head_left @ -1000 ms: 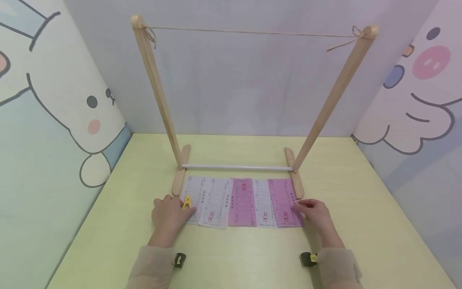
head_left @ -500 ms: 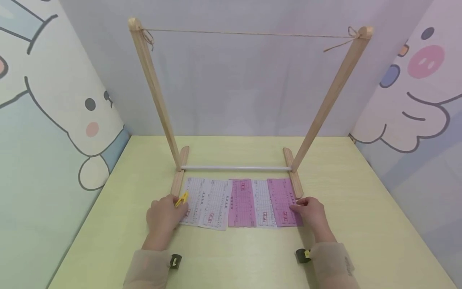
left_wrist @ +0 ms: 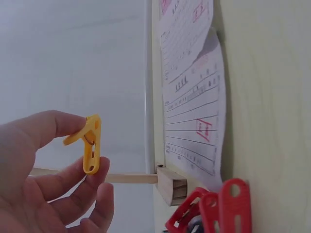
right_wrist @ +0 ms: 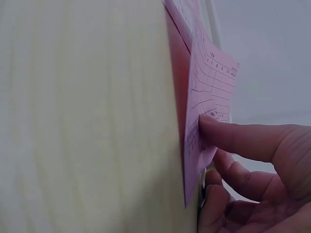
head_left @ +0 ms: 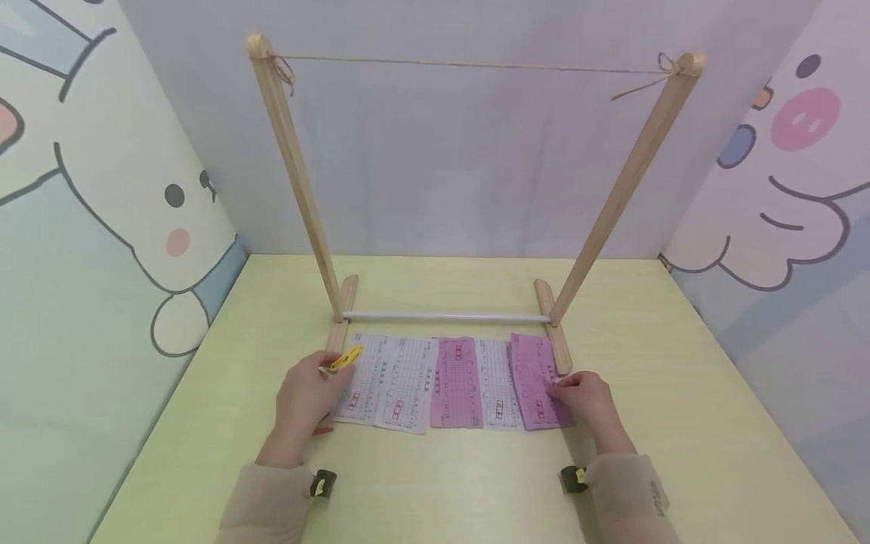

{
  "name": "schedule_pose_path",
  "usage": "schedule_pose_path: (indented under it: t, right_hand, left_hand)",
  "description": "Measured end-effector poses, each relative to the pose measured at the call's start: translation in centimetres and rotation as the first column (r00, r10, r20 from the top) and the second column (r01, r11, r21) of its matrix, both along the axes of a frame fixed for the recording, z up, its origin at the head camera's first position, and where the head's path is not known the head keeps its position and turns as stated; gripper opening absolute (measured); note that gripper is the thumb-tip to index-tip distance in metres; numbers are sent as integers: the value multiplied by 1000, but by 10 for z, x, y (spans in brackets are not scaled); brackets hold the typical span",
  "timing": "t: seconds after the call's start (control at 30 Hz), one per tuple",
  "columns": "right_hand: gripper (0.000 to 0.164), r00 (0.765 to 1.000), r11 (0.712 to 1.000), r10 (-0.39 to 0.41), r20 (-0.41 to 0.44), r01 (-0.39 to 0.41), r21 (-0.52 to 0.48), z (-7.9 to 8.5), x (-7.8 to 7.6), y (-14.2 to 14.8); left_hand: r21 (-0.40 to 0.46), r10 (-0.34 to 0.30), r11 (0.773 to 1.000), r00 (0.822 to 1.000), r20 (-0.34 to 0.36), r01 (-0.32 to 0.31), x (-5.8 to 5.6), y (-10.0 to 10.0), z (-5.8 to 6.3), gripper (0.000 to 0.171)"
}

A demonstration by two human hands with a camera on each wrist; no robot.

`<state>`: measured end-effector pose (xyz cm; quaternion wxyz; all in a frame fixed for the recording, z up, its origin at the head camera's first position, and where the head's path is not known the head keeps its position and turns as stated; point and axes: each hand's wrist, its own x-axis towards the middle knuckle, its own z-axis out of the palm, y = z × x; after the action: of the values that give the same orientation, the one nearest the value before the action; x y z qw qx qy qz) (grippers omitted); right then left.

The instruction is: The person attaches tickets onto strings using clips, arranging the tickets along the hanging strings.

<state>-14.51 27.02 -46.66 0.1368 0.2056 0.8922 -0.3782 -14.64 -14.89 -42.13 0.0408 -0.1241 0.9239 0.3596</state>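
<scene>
My left hand [head_left: 302,397] pinches a yellow plastic clothespin [left_wrist: 95,141] between thumb and fingers, raised near the left end of a row of printed paper slips. At the row's right end, my right hand [head_left: 590,400] pinches the right edge of a pink slip [head_left: 532,370]. The right wrist view shows that slip tilted up from the table under my thumb. Along the row lie two white slips [head_left: 402,374], another pink slip [head_left: 457,385] and a narrow white one [head_left: 498,378]. Red clothespins [left_wrist: 233,204] lie beside the left white slip, mostly hidden from the head view.
Behind the slips stands a wooden frame with a left post [head_left: 297,174], a right post [head_left: 621,193] and a white rod [head_left: 445,316] low between them. Twine [head_left: 462,65] is tied across the tops. Cartoon-printed walls enclose the table [head_left: 448,491].
My left hand has moved left and lifted the yellow clothespin off the white slip, and a bit of red shows beside it. The right pink slip has come up in my right hand.
</scene>
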Motion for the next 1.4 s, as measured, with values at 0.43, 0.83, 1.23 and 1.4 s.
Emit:
schedule_pose_path:
  t: [0.43, 0.83, 1.23, 1.4]
  right_hand:
    - [35, 994, 996, -26, -107, 17, -85, 11, 1, -1]
    - [49, 984, 985, -41, -175, 10, -172, 18, 0, 4]
    - [37, 944, 966, 1, -329, -86, -243, 32, -7, 13]
    - [40, 928, 951, 28, -372, -139, -275, 43, -9, 18]
  left_hand:
    - [160, -135, 974, 980, -147, 158, -6, -4, 26, 45]
    - [129, -204, 962, 947, -249, 241, -18, -15, 72, 53]
    - [91, -310, 933, 907, -283, 348, -26, -10, 112, 46]
    - [74, -340, 925, 899, -276, 372, -29, -6, 126, 47]
